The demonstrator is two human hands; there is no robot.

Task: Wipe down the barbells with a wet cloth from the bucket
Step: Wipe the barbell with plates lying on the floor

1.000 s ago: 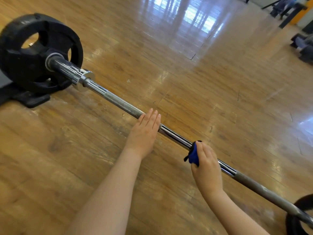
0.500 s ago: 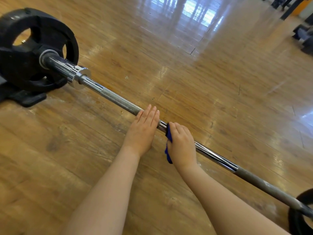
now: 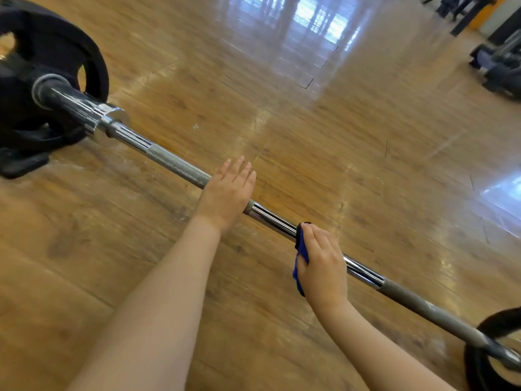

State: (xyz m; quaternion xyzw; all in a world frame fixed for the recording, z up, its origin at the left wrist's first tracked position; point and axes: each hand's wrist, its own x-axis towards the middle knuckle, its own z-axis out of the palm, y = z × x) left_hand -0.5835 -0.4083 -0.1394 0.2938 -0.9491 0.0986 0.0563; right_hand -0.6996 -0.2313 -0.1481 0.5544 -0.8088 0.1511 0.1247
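Long chrome steel barbell lies diagonally across the glossy wooden plank floor, with a black rubber weight plate at its far-left end and another black plate at the floor's near-right corner. Left hand flat on mid-shaft, fingers straight and together. Right hand wrapped around the shaft, clamping the blue wet cloth against it.

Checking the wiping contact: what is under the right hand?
A blue cloth shows at the right hand, wrapped on the bar. The bar section beneath, and most of the cloth, is covered.
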